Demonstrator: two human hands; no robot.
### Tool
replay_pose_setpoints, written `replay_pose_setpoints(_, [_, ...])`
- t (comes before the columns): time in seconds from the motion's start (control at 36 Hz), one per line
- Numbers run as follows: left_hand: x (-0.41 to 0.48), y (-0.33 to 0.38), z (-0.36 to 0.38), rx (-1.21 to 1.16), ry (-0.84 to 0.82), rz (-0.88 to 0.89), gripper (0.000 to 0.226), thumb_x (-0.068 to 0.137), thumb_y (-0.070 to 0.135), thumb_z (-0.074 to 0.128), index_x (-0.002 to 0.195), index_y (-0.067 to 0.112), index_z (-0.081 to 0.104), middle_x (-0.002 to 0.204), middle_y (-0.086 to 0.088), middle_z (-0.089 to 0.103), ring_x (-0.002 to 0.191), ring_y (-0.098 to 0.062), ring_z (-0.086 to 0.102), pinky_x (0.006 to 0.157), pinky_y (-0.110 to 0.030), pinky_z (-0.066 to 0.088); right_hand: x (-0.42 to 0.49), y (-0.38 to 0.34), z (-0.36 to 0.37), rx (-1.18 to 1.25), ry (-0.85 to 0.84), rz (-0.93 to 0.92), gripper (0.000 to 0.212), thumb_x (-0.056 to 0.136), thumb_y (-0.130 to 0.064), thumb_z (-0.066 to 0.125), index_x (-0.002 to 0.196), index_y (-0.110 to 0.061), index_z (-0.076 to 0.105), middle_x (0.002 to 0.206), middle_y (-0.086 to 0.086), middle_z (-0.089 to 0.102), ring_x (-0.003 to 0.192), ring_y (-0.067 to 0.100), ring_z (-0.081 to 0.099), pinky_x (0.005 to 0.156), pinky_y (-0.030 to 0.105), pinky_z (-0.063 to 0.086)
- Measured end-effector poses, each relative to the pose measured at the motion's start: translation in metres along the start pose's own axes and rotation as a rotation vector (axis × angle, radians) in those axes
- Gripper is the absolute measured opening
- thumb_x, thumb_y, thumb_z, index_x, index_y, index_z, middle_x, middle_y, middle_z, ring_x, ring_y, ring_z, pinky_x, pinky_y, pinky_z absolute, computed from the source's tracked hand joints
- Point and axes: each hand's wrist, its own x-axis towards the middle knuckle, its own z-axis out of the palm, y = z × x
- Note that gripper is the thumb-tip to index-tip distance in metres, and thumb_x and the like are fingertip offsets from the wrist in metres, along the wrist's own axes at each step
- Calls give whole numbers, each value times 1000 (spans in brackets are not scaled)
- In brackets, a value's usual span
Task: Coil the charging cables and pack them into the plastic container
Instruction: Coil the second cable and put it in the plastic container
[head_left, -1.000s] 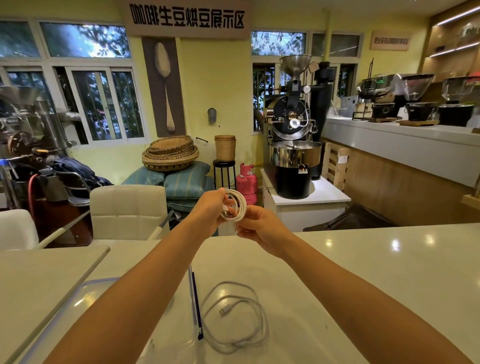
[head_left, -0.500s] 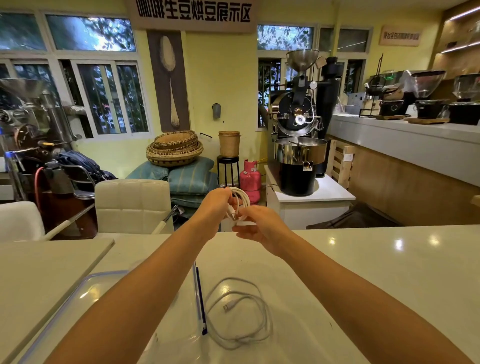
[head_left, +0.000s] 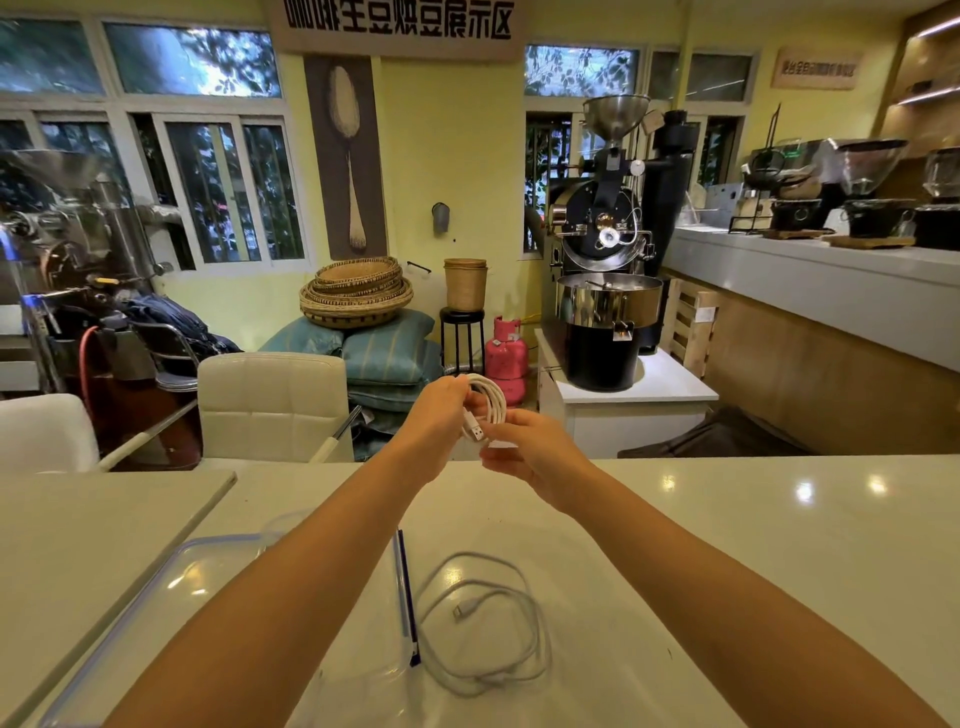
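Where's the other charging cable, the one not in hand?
In the head view, the loose cable lies in a slack loop on the white counter, low centre, just right of the plastic container and its blue rim.

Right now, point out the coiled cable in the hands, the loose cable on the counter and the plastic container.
coiled cable (head_left: 497, 400), head view, on the white loops' outer curve.
loose cable (head_left: 461, 610), head view, on its connector end inside the loop.
plastic container (head_left: 403, 592), head view, on its blue right rim.
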Motion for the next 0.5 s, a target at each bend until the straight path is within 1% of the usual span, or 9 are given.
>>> replay_pose_setpoints(0.08, [-1, 1, -1, -71, -1, -26, 40, 97, 11, 29, 60, 10, 44, 67, -7, 50, 61, -16, 47, 62, -26, 40, -1, -2, -3, 3, -62, 16, 27, 90, -10, 54, 112, 5, 59, 78, 6, 55, 69, 15, 52, 68, 25, 50])
replay_pose_setpoints(0.14, [0, 2, -2, -111, 2, -48, 41, 98, 12, 28, 60, 10, 43, 66, -7, 50, 59, -16, 46, 59, -26, 42, -3, -4, -6, -44, -100, 21, 15, 91, -12, 53, 97, -2, 63, 75, 4, 53, 68, 13, 48, 68, 23, 44])
replay_pose_setpoints(0.19, [0, 4, -4, -137, 5, -72, 40, 99, 15, 28, 62, 10, 43, 64, -6, 49, 56, -14, 46, 53, -23, 44, -6, -6, -9, -91, -139, 19, 14, 91, -14, 52, 83, -10, 62, 73, 3, 50, 67, 12, 44, 68, 23, 40])
replay_pose_setpoints(0.22, [0, 4, -4, -138, 7, -76, 40, 100, 17, 27, 63, 10, 42, 63, -6, 47, 56, -14, 45, 53, -23, 43, -7, -6, -11, -116, -150, 7, 15, 91, -14, 52, 80, -11, 61, 71, 3, 48, 67, 11, 42, 67, 23, 38])
replay_pose_setpoints(0.31, [1, 3, -5, -119, 2, -72, 41, 101, 20, 26, 64, 12, 40, 61, -5, 44, 55, -14, 41, 55, -24, 39, -8, -6, -16, -179, -140, -45, 13, 90, -12, 53, 79, -10, 60, 68, 4, 45, 63, 11, 39, 63, 22, 35])
replay_pose_setpoints(0.36, [2, 2, -4, -97, -6, -73, 40, 100, 20, 26, 63, 13, 40, 61, -4, 42, 54, -13, 39, 55, -24, 38, -8, -6, -17, -219, -129, -71, 12, 89, -11, 55, 85, -2, 61, 67, 5, 43, 60, 11, 37, 60, 21, 33])
replay_pose_setpoints(0.42, [3, 1, -4, -81, -10, -81, 39, 99, 20, 27, 64, 14, 40, 60, -3, 41, 54, -13, 38, 57, -25, 38, -8, -7, -18, -267, -114, -83, 21, 88, -12, 57, 95, 8, 61, 65, 6, 43, 57, 11, 36, 57, 20, 33])
replay_pose_setpoints(0.44, [3, 1, -4, -75, -13, -86, 38, 99, 20, 27, 64, 14, 41, 60, -2, 41, 54, -13, 38, 57, -25, 38, -8, -8, -18, -291, -113, -88, 21, 87, -12, 58, 93, 8, 61, 63, 5, 44, 56, 11, 36, 55, 20, 33])
replay_pose_setpoints(0.5, [2, 1, -4, -63, -23, -93, 38, 99, 21, 28, 64, 14, 41, 59, -1, 40, 53, -13, 37, 57, -25, 37, -9, -10, -19, -342, -119, -101, 15, 86, -12, 60, 75, -2, 61, 60, 4, 44, 53, 11, 36, 53, 20, 33])
